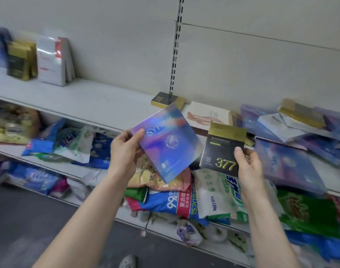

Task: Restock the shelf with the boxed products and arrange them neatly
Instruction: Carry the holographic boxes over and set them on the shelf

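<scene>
My left hand (124,149) grips a flat iridescent purple-blue box (165,144) by its left edge, tilted, in front of the white shelf (99,101). My right hand (248,163) holds a black and gold box marked 377 (221,149) by its lower right corner. Both boxes hang in the air just in front of the shelf's edge. On the shelf's right part lies a loose heap of purple, white and gold boxes (293,132). At the far left several boxes stand upright in a row: white ones (53,60), black-gold ones (20,60) and a blue one.
Another black-gold box (165,99) and a white box (208,115) lie flat near the slotted upright (176,55). Lower shelves are crowded with bagged goods (184,198) spilling over their edges. Dark floor (20,229) at lower left; a shoe (128,262) shows at the bottom.
</scene>
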